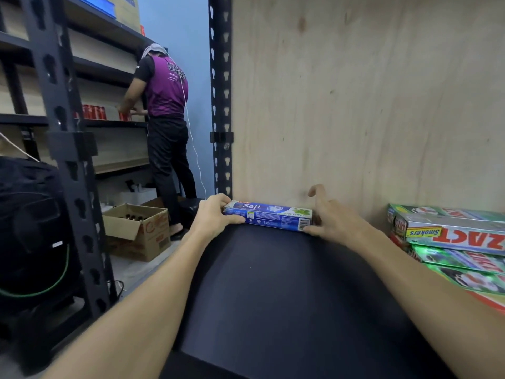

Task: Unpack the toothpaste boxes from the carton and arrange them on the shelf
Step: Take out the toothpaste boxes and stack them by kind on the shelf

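The plywood back panel point(369, 99) fills most of the view, and below it lies one dark shelf board point(287, 291). On the left stands one black slotted upright point(220, 91) of this rack, and further left a second rack point(62, 132) with red cans point(94, 112); their number I cannot count. One person in a purple shirt point(166, 86) stands there, turned away. On the floor sits one open brown carton point(136, 231).

At the right edge of the shelf is one stack of green and silver toothpaste boxes point(453, 242); about four layers show, the exact count is unclear.

One blue Safi toothpaste box point(269, 216) lies flat along the back of the shelf, against the plywood. The left hand point(214, 213) grips its left end, fingers curled over the top and thumb at the front. The right hand point(332, 214) is half open at the right end: the thumb touches the front corner, the index finger is lifted off.
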### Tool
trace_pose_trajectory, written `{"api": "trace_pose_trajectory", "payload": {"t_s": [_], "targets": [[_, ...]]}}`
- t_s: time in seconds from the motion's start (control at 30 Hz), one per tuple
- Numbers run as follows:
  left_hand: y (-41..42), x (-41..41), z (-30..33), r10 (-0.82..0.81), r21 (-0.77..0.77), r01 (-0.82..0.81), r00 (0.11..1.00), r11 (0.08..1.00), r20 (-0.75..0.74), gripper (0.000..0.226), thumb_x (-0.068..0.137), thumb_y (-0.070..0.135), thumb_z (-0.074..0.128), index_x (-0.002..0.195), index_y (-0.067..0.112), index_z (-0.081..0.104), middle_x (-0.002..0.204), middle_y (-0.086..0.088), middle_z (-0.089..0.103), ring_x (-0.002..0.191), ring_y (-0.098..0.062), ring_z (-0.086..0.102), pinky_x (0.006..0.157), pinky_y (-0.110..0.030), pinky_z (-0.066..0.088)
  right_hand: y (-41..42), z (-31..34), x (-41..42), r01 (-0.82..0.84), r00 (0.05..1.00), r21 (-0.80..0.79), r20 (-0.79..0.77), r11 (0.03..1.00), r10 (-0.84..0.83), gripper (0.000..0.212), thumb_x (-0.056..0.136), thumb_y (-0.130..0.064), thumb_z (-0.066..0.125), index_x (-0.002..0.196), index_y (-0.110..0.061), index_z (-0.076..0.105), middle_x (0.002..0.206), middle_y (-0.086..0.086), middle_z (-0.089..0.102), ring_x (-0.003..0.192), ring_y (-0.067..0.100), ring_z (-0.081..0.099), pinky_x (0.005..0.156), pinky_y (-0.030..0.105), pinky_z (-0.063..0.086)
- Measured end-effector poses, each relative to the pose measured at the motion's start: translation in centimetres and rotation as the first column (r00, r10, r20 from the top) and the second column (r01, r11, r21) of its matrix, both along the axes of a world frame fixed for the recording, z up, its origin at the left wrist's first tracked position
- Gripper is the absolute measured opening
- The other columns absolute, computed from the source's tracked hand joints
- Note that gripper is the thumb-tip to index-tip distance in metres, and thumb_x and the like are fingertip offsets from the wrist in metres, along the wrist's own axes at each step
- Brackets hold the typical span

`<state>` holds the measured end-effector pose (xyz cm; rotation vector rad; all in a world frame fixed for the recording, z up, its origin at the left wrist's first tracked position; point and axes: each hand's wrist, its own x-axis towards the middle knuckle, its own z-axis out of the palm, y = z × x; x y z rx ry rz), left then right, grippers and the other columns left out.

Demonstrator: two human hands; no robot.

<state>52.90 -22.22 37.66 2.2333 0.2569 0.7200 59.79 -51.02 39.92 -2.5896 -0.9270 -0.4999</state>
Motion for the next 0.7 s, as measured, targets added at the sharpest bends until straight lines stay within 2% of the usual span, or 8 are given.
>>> {"api": "trace_pose_trajectory", "payload": {"t_s": [0.13, 0.27, 0.43, 0.5, 0.6, 0.7], "targets": [[0.0, -0.1, 0.1, -0.038, -0.03, 0.038, 0.999, 0.999, -0.017, 0.041, 0.074, 0.016, 0.089, 0.11, 0.018, 0.07, 0.094, 0.01, 0.073, 0.082, 0.0, 0.068, 0.068, -0.009, 0.05, 0.0, -0.2, 0.3, 0.003, 1.0, 0.022, -0.018, 1.0, -0.002, 0.074, 0.078, -0.033, 0.079, 0.123, -0.026, 0.02, 0.086, 0.005, 0.067, 0.082, 0.031, 0.064, 0.08, 0.045, 0.054], [0.0, 0.0, -0.1, -0.024, -0.05, 0.024, 1.0, 0.998, 0.004, 0.042, 0.077, 0.011, 0.087, 0.113, 0.014, 0.065, 0.094, 0.01, 0.069, 0.08, 0.001, 0.067, 0.064, -0.008, 0.049, -0.2, 0.0, 0.7, 0.009, 0.998, 0.043, -0.063, 0.999, -0.006, 0.08, 0.075, -0.033, 0.081, 0.127, -0.026, 0.02, 0.092, 0.006, 0.067, 0.085, 0.03, 0.064, 0.082, 0.045, 0.054], [0.0, 0.4, -0.4, 0.009, -0.057, -0.009, 1.0, 0.998, 0.002, 0.044, 0.074, 0.016, 0.089, 0.109, 0.012, 0.062, 0.101, 0.0, 0.074, 0.087, -0.008, 0.071, 0.079, -0.027, 0.059, -0.2, 0.0, 0.8, 0.014, 0.997, 0.051, -0.07, 0.999, -0.01, 0.08, 0.077, -0.032, 0.081, 0.13, -0.026, 0.021, 0.096, 0.007, 0.068, 0.088, 0.03, 0.064, 0.084, 0.045, 0.053], [-0.3, 0.0, -0.3, 0.011, -0.023, -0.011, 1.0, 1.0, 0.0, 0.044, 0.075, 0.017, 0.089, 0.11, 0.013, 0.062, 0.105, -0.001, 0.072, 0.091, -0.01, 0.069, 0.083, -0.03, 0.058, -0.1, 0.0, 0.3, 0.024, 0.998, 0.022, -0.055, 0.999, -0.023, 0.079, 0.078, -0.034, 0.079, 0.13, -0.026, 0.021, 0.097, 0.007, 0.068, 0.092, 0.031, 0.064, 0.085, 0.045, 0.053], [-1.4, -1.5, 0.1, 0.031, 0.092, -0.032, 0.999, 0.995, 0.006, 0.051, 0.078, 0.02, 0.086, 0.12, 0.011, 0.057, 0.115, 0.0, 0.059, 0.101, -0.014, 0.061, 0.085, -0.026, 0.049, 0.1, 0.3, -1.1, 0.063, 0.998, -0.004, -0.005, 0.998, -0.063, 0.08, 0.079, -0.043, 0.076, 0.136, -0.021, 0.026, 0.11, 0.011, 0.067, 0.106, 0.035, 0.061, 0.087, 0.041, 0.048], [-2.7, -3.6, 0.2, 0.059, 0.191, -0.07, 0.996, 0.979, 0.062, 0.06, 0.084, 0.02, 0.079, 0.134, 0.009, 0.048, 0.124, -0.002, 0.045, 0.117, -0.021, 0.052, 0.098, -0.03, 0.045, -0.6, 0.9, -3.6, 0.087, 0.993, 0.028, 0.082, 0.996, -0.089, 0.082, 0.082, -0.05, 0.073, 0.142, -0.016, 0.029, 0.123, 0.014, 0.063, 0.117, 0.035, 0.057, 0.091, 0.042, 0.044]]}}
